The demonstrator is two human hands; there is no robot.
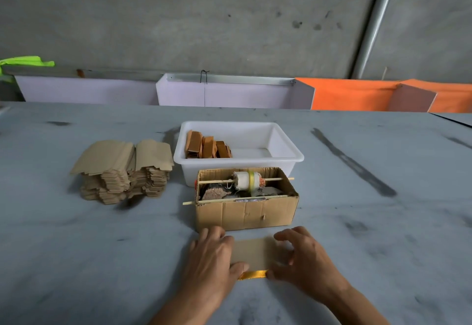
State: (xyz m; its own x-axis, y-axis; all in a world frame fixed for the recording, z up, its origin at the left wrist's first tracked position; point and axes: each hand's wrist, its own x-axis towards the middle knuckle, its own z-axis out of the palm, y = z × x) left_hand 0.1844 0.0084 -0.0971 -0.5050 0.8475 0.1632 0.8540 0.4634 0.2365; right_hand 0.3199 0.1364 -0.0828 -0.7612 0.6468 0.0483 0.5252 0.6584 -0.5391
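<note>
Nearest cam: left hand (pixel 212 253) and right hand (pixel 309 255), both on the card (pixel 252 252), which lies flat on the tabletop (pixel 102 248) just in front of the cardboard box (pixel 245 213). Left grip is spread and relaxed, fingers flat over the card's left end, thumb along the near edge. Right grip is arched, fingertips down on the right end, thumb at the end of the gold strip (pixel 252 275); can't tell if it pinches that edge or only presses. Risks, big to small. The tabletop looks smooth and slick, so uneven pressure between the hands probably skews the card and the near-edge fold comes out crooked. The white tub (pixel 189 171) sits behind the box with folded orange-brown pieces (pixel 207 146) at its left end; reaching it means going over the box, and a wrist could snag there. The stack of tan blanks (pixel 122 171), well to the left, is fanned and uneven, so a careless pull likely topples it. The card's far edge is close to the cardboard box, so a forward shove butts it against the wall and buckles it. The spool (pixel 246 179) rides on a thin stick (pixel 275 179) across the box top, and a knock could lift it off. Only a sliver of the gold strip shows between the thumbs; a slip likely creases it.
</note>
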